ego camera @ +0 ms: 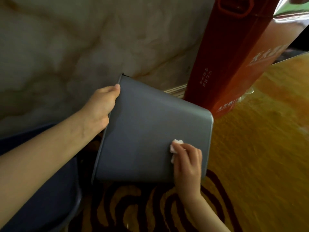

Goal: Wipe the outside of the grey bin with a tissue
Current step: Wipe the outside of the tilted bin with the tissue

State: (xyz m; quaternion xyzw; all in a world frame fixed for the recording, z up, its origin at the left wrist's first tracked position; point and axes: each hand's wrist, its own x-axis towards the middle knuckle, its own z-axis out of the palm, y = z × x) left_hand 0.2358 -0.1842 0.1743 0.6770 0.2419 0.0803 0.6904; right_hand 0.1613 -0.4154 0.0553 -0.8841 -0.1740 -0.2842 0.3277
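The grey bin point(147, 129) is tipped on its side, its open rim to the left and its base to the right. My left hand point(100, 108) grips the rim at the upper left, thumb on the outer wall. My right hand point(187, 163) presses a small crumpled white tissue point(174, 146) against the bin's outer wall near the base, at the lower right. The bin's inside is hidden.
A tall red box point(234, 52) stands right behind the bin's base, against a marbled wall point(66, 47). Glossy orange floor point(259, 139) spreads to the right, with a dark patterned band point(142, 206) below the bin. Dark blue fabric point(50, 198) lies at the lower left.
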